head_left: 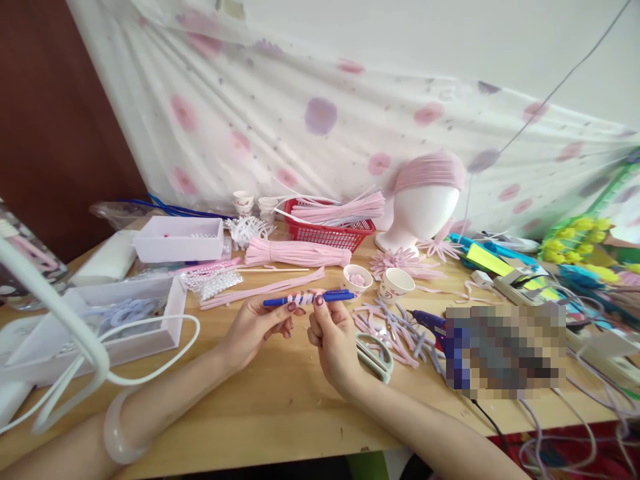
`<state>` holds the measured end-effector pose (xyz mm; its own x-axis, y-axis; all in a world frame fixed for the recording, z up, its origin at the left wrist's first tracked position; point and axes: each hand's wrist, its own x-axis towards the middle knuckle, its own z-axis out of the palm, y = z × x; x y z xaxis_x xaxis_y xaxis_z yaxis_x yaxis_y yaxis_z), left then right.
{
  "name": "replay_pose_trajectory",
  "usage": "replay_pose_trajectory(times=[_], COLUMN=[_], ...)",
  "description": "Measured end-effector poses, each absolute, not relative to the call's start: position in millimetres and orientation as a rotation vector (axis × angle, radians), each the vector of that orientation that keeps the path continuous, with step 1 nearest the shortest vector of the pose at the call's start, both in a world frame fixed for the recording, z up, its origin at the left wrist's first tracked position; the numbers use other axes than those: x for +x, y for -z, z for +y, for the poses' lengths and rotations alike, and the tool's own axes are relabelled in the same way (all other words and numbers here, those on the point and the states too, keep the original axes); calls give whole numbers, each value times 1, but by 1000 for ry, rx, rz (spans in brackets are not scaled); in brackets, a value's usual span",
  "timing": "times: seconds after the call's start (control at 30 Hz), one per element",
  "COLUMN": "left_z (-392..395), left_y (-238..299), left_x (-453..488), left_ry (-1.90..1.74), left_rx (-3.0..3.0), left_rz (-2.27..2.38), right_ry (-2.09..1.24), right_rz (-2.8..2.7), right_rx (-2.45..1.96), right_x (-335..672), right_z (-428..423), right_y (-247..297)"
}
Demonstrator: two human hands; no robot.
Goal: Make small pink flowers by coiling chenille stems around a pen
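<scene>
Both my hands hold a blue pen level above the wooden table. A pale pink pipe cleaner is coiled round the pen's middle. My left hand pinches the pen and coil from the left, fingers closed. My right hand grips the pen just right of the coil, thumb and forefinger pressed on it. A pale bangle sits on my left wrist.
Pink pipe cleaner bundles, a red basket, two paper cups, scissors, cut lilac pieces, a glue gun, white trays at left, a foam head with pink band behind.
</scene>
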<state>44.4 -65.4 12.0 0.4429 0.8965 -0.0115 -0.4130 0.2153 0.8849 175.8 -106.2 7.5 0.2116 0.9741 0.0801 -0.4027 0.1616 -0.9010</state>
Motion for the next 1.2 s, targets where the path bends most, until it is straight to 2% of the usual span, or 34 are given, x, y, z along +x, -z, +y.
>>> replay_pose_trajectory(times=[0.23, 0.57, 1.2], left_z=[-73, -68, -68], left_y=[-10, -16, -22], left_x=[47, 40, 33], left_ry=[-980, -1108, -975], left_rx=[999, 1342, 1596], left_rz=[558, 701, 607], right_ry=[-902, -1269, -1342], right_rz=[-1150, -1010, -900], right_rx=[-1062, -1004, -887], right_x=[178, 175, 178], right_z=[-113, -110, -107], right_y=[-3, -8, -1])
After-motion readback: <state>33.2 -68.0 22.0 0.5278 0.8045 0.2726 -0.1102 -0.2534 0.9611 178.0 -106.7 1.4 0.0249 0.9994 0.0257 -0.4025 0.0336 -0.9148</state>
